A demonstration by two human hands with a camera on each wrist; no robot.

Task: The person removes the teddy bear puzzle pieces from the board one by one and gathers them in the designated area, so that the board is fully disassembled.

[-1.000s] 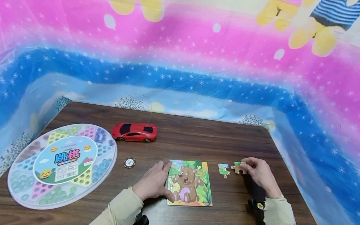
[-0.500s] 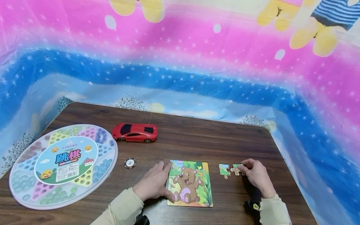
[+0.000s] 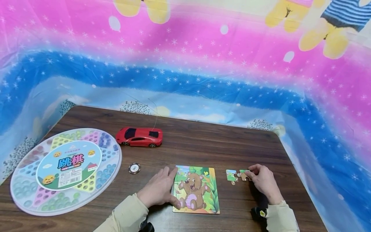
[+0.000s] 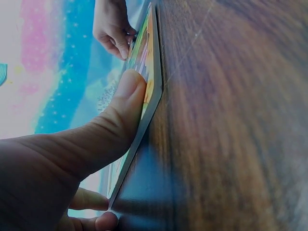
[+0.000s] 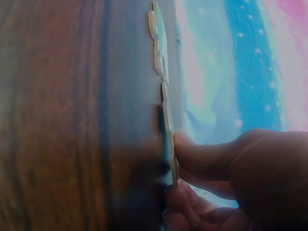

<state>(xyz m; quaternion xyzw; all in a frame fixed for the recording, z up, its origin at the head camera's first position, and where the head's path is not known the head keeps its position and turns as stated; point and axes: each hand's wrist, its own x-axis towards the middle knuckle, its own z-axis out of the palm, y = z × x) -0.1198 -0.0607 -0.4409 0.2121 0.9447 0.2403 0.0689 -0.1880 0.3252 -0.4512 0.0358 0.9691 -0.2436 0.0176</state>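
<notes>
A square bear jigsaw puzzle lies flat at the table's front. My left hand rests along its left side, with the thumb on the picture's near corner and the fingers at the edge. To the right, my right hand pinches a brown-and-green puzzle piece by its right end, between thumb and fingers. A second puzzle piece, blue and green, lies just left of the held one, their edges very close. In the right wrist view the held piece is close over the tabletop.
A round Chinese checkers set with marbles fills the table's left. Behind the puzzle stands a red toy car with a thin wire antenna. A poker chip lies left of my left hand. A patterned cloth surrounds the table.
My right hand has moved slightly left, bringing the pinched puzzle piece up beside the second piece, and has barely moved in the last half second. My left hand stays on the jigsaw puzzle.
</notes>
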